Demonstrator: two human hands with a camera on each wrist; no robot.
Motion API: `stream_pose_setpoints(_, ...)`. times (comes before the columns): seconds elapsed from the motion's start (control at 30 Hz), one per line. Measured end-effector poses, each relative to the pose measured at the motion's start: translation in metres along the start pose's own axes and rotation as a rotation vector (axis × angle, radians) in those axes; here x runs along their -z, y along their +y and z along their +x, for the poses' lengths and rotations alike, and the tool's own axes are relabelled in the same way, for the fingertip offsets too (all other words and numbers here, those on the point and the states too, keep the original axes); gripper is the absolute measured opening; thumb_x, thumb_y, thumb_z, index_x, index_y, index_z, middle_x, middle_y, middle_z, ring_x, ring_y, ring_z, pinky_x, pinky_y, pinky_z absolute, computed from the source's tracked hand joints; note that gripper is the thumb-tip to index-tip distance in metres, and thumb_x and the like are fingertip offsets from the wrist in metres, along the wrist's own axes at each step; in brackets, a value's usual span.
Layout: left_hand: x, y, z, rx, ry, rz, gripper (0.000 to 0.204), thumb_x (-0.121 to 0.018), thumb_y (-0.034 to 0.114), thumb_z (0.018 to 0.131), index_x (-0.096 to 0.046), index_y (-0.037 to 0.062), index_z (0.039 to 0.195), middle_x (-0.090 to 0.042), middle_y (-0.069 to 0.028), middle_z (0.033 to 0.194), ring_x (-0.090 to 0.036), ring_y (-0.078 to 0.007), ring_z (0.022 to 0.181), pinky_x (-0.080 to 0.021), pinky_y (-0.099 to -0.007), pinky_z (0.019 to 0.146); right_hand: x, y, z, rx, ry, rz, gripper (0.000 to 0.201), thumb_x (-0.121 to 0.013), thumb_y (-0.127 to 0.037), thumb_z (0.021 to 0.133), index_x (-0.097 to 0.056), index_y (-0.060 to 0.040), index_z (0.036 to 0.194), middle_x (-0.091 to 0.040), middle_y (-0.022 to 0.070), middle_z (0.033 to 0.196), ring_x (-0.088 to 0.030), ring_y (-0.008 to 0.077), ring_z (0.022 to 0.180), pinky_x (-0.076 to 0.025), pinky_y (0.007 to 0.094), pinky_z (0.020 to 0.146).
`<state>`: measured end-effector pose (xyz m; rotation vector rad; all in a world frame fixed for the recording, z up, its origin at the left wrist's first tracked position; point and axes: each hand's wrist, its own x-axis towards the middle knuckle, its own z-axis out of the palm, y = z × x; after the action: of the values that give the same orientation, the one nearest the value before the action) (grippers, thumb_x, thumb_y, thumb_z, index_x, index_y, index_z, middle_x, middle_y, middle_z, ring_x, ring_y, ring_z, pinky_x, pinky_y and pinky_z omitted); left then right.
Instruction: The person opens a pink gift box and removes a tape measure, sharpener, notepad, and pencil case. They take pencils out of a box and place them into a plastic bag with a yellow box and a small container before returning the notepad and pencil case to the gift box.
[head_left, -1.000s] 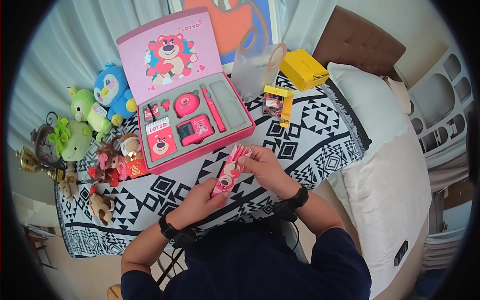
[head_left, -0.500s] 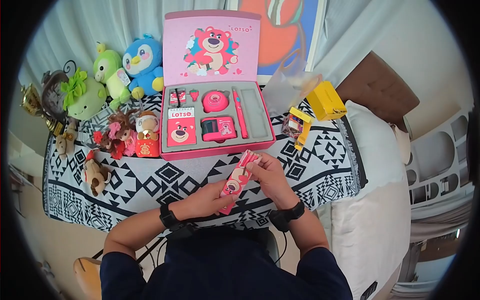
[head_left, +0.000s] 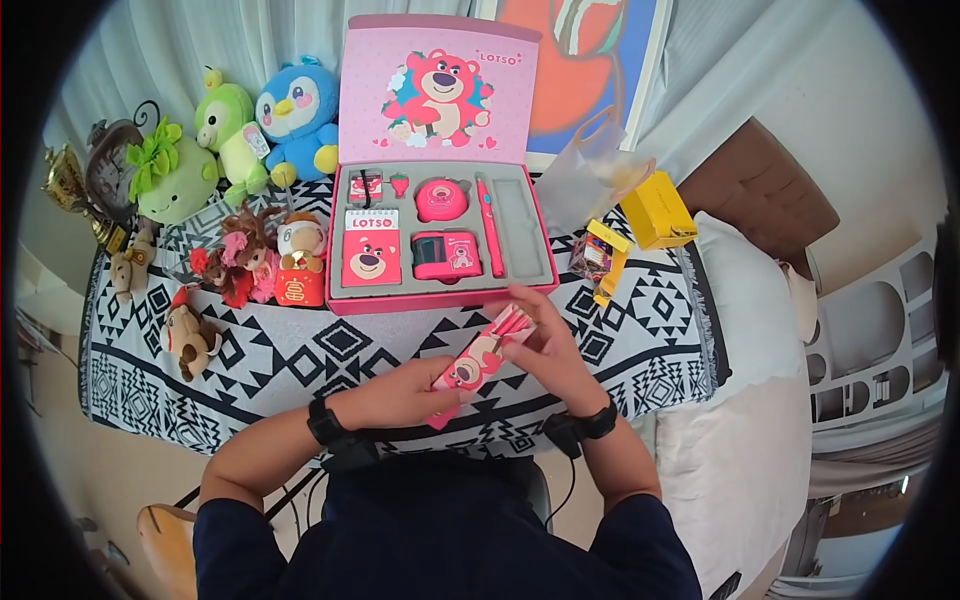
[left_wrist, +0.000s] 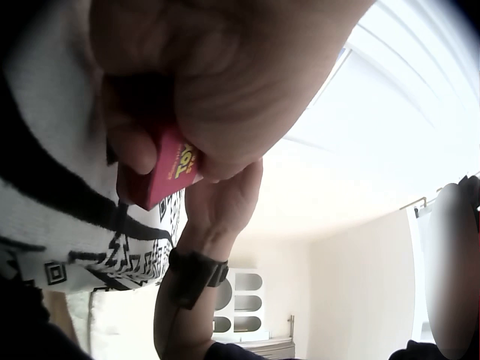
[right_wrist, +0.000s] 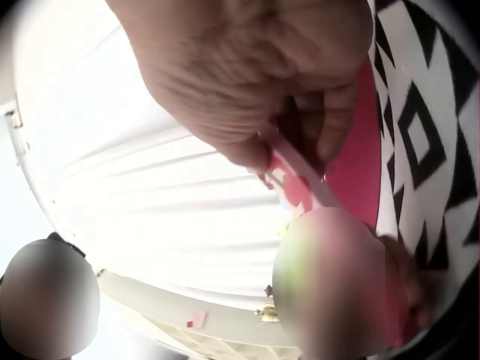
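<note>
A narrow pink pencil box (head_left: pixel 470 370) with a bear picture is held at a slant above the front of the table, pencil ends (head_left: pixel 514 321) showing at its upper end. My left hand (head_left: pixel 402 392) grips the box's lower end, thumb across the printed face. In the left wrist view that pink end (left_wrist: pixel 174 169) with yellow lettering sticks out between the fingers. My right hand (head_left: pixel 552 355) is at the upper end, its thumb on the face and a forefinger reaching past the pencils. The right wrist view has thumb and fingers on both sides of the box (right_wrist: pixel 296 180).
Just beyond the hands stands an open pink gift box (head_left: pixel 440 298) holding a notepad (head_left: pixel 371 255), a pen (head_left: pixel 490 225) and other pink items. Plush toys (head_left: pixel 298 115) and dolls (head_left: pixel 255 265) fill the left. A yellow box (head_left: pixel 658 210) and a clear bag (head_left: pixel 580 175) stand right.
The head view has turned, so the table appears more level. My right forefinger has lifted and spread past the pencil ends. The left hand keeps its grip.
</note>
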<state>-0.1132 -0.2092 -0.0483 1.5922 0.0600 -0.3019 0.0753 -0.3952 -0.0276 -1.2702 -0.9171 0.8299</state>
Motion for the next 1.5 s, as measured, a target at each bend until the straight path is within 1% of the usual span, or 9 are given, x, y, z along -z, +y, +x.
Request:
stream_pose_setpoints(0.23,0.036,0.01,-0.008,0.288,-0.404,-0.126,0.037,-0.066,0.038,0.11,-0.067,0.0019,0.118,-0.071,0.0,0.093,-0.066,-0.0051,0.088,-0.054,-0.0251,0.078,0.023,-0.032,-0.012,0.599,-0.349,-1.048,0.061,-0.078,-0.003,0.086,-0.063,-0.0078,0.145,-0.05,0.0205,0.162,-0.058,0.0349,0.14,-0.054,0.0414,0.107)
stream_pose_setpoints(0.47,0.049,-0.015,0.002,0.04,-0.327,0.016,0.04,-0.064,0.04,0.11,-0.071,0.0042,0.127,-0.073,-0.0004,0.091,-0.066,-0.0049,0.075,-0.052,-0.0255,0.063,0.002,-0.048,-0.029,0.882,-0.6,-1.104,0.04,-0.066,-0.012,0.096,-0.069,-0.0025,0.135,-0.064,0.0151,0.146,-0.064,0.0338,0.133,-0.059,0.0401,0.1)
stream_pose_setpoints(0.57,0.06,0.035,-0.017,0.205,0.026,-0.166,0.038,-0.061,0.037,0.112,-0.069,0.0048,0.131,-0.072,0.0,0.089,-0.063,-0.0035,0.068,-0.046,-0.0209,0.057,0.003,-0.062,-0.034,0.883,-0.573,-1.068,0.038,-0.067,-0.012,0.095,-0.071,-0.0005,0.131,-0.07,0.0138,0.138,-0.068,0.0326,0.128,-0.06,0.0389,0.098)
stream_pose_setpoints(0.7,0.059,0.015,-0.016,-0.133,0.462,-0.289,0.027,-0.063,0.022,0.108,-0.068,0.0016,0.124,-0.073,-0.0047,0.089,-0.067,-0.0097,0.07,-0.051,-0.0223,0.06,0.037,-0.063,-0.02,0.842,-0.25,-1.147,0.04,-0.068,-0.008,0.089,-0.073,-0.002,0.128,-0.076,0.0133,0.127,-0.074,0.0334,0.116,-0.061,0.0406,0.096)
stream_pose_setpoints(0.8,0.046,0.016,-0.012,-0.355,0.65,0.467,0.02,-0.07,0.016,0.103,-0.069,0.0003,0.116,-0.074,-0.0082,0.096,-0.072,-0.0172,0.086,-0.057,-0.0312,0.074,0.053,-0.057,0.013,0.699,0.071,-1.36,0.045,-0.065,-0.002,0.088,-0.068,0.0003,0.133,-0.073,0.0177,0.133,-0.072,0.0368,0.12,-0.06,0.0439,0.099)
stream_pose_setpoints(0.83,0.046,0.016,-0.008,-0.447,0.645,0.638,0.018,-0.076,0.01,0.095,-0.07,0.0003,0.11,-0.073,-0.0124,0.106,-0.072,-0.0288,0.101,-0.057,-0.041,0.089,0.06,-0.051,0.025,0.66,0.087,-1.393,0.047,-0.064,-0.002,0.088,-0.067,0.0008,0.134,-0.072,0.0186,0.134,-0.071,0.037,0.122,-0.059,0.0442,0.101)
stream_pose_setpoints(0.93,0.041,0.012,0.001,-0.56,0.704,0.814,0.02,-0.077,0.008,0.091,-0.07,0.0019,0.109,-0.072,-0.0148,0.11,-0.069,-0.0363,0.108,-0.056,-0.0443,0.092,0.069,-0.031,0.055,0.537,0.062,-1.448,0.051,-0.063,0.001,0.087,-0.064,0.001,0.138,-0.068,0.02,0.14,-0.067,0.0373,0.128,-0.057,0.0453,0.105)
stream_pose_setpoints(1.17,0.039,0.013,-0.006,-0.555,0.741,0.986,0.033,-0.079,0.009,0.085,-0.069,0.0025,0.116,-0.068,-0.0172,0.128,-0.063,-0.0403,0.124,-0.05,-0.053,0.106,0.056,-0.016,0.083,0.533,0.071,-1.766,0.045,-0.062,-0.005,0.09,-0.063,0.0091,0.133,-0.068,0.0241,0.134,-0.066,0.0373,0.128,-0.056,0.043,0.107)
stream_pose_setpoints(1.5,0.047,0.001,-0.006,-0.454,0.669,1.071,0.039,-0.081,0.015,0.084,-0.07,0.0027,0.119,-0.062,-0.02,0.142,-0.057,-0.0415,0.136,-0.043,-0.0551,0.116,0.068,-0.019,0.101,0.335,-0.202,-1.613,0.05,-0.061,0.0,0.091,-0.058,0.0096,0.14,-0.058,0.0252,0.149,-0.055,0.0382,0.142,-0.046,0.0426,0.119)
